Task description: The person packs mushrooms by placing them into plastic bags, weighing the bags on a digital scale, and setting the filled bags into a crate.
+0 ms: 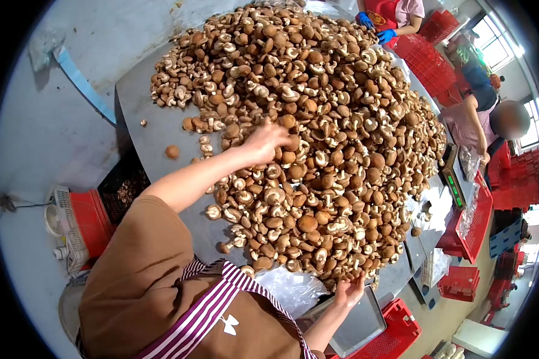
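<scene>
A large heap of brown mushrooms covers the metal table. My left hand reaches into the heap's near left side, its fingers curled around mushrooms at their tips; which ones it grips is partly hidden. At the heap's near edge, my right hand is raised palm up with its fingers bent, touching or close to mushrooms. A metal tray lies beside and below it. To its left is a clear plastic bag.
A scale with green digits stands at the right table edge, near a co-worker handling a plastic bag. Another person's blue gloves show at the far side. Red crates stand on the right; a black crate is at left.
</scene>
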`<state>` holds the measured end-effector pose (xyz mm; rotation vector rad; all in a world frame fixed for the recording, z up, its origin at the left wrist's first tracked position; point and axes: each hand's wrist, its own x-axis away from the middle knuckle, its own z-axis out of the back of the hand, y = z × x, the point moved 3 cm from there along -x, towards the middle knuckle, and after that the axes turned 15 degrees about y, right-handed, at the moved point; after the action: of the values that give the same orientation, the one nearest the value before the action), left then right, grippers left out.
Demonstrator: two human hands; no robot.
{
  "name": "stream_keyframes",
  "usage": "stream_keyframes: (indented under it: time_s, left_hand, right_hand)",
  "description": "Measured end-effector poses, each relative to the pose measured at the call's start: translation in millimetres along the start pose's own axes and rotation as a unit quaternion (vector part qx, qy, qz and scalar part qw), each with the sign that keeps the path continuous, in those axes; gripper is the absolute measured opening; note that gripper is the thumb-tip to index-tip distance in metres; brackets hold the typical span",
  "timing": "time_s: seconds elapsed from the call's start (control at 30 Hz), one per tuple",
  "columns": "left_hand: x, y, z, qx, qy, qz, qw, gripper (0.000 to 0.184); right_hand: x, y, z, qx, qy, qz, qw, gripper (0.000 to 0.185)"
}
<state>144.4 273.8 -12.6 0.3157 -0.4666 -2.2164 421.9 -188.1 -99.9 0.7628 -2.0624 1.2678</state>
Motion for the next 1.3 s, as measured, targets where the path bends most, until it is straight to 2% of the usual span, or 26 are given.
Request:
stream_keyframes:
  time_s: [0.03,0.07,0.13,0.2,0.27,0.33,0.4,0.47,0.5,0.53,0.6,0.63,0.67,0.73,0.8,0.87,0.93,1.0,1.03,1.07,1.13,1.3]
  left_hand:
    - [17,12,10,0.043,-0.034,-0.031,0.998,0.056]
    - [25,7,3,0.050,0.006,-0.081,0.995,0.051]
    - [22,6,10,0.125,-0.003,-0.021,0.992,0.045]
    - [3,-5,12,0.154,0.047,0.088,0.983,0.042]
    - [-20,-22,11,0.213,0.128,0.124,0.961,0.032]
    - [-41,-34,13,0.185,0.149,0.115,0.965,0.030]
    - [-50,-22,19,0.152,0.042,0.111,0.981,0.037]
    - [-44,-9,1,0.234,-0.090,0.170,0.953,0.043]
    - [-38,-8,-12,0.184,-0.090,0.112,0.972,0.047]
    - [-27,5,-6,0.086,-0.048,0.011,0.995,0.046]
    - [-13,23,16,0.057,-0.082,0.030,0.994,0.046]
    - [-12,19,19,0.153,-0.120,0.131,0.972,0.044]
    - [-19,-8,-6,0.230,-0.034,0.039,0.972,0.038]
    - [-39,-39,-25,0.299,0.007,0.120,0.947,0.032]
    - [-45,-21,13,0.248,0.079,0.159,0.952,0.026]
    - [-66,-19,17,0.218,0.140,0.135,0.956,0.024]
    - [-97,-20,6,0.200,0.136,0.162,0.957,0.022]
    - [-122,-7,-3,0.192,0.213,0.120,0.950,0.024]
    - [-132,-4,-9,0.111,0.259,0.073,0.957,0.032]
    - [-141,-5,-18,0.069,0.241,0.085,0.964,0.044]
    - [-146,-3,-25,-0.025,0.176,0.104,0.979,0.042]
    - [-134,-4,-27,0.005,0.162,0.129,0.978,0.052]
  right_hand:
    - [17,2,-19,-0.001,0.024,0.014,1.000,0.018]
    - [21,1,-30,0.000,0.024,0.014,1.000,0.018]
    - [26,1,-43,0.002,-0.008,0.004,1.000,0.019]
    - [20,-2,-40,-0.017,-0.008,0.019,1.000,0.019]
    - [7,-7,-33,-0.008,-0.037,0.021,0.999,0.022]
    - [2,-10,-26,-0.009,-0.051,0.021,0.998,0.023]
    - [7,-9,-21,-0.005,-0.010,0.046,0.999,0.025]
    - [18,-6,-19,-0.005,0.014,0.041,0.999,0.029]
    - [22,-4,-17,-0.001,0.017,0.037,0.999,0.029]
    - [23,-2,-15,0.003,0.019,0.033,0.999,0.029]
    - [20,0,-14,0.004,0.019,0.017,1.000,0.025]
    - [20,1,-11,0.008,0.019,0.002,1.000,0.022]
    - [20,1,-8,0.013,0.019,-0.013,1.000,0.020]
    - [20,3,-13,0.012,0.004,-0.003,1.000,0.018]
    - [19,3,-21,0.014,0.015,0.016,1.000,0.017]
    - [17,4,-25,0.019,0.000,0.025,1.000,0.016]
    - [20,8,-31,0.036,0.018,0.051,0.998,0.015]
    - [29,15,-36,0.058,0.003,0.058,0.997,0.015]
    - [29,17,-34,0.063,0.001,0.060,0.996,0.015]
    - [30,19,-31,0.069,0.000,0.062,0.996,0.016]
    - [30,20,-22,0.074,0.000,0.065,0.995,0.017]
    - [31,20,3,0.071,0.034,0.070,0.994,0.018]
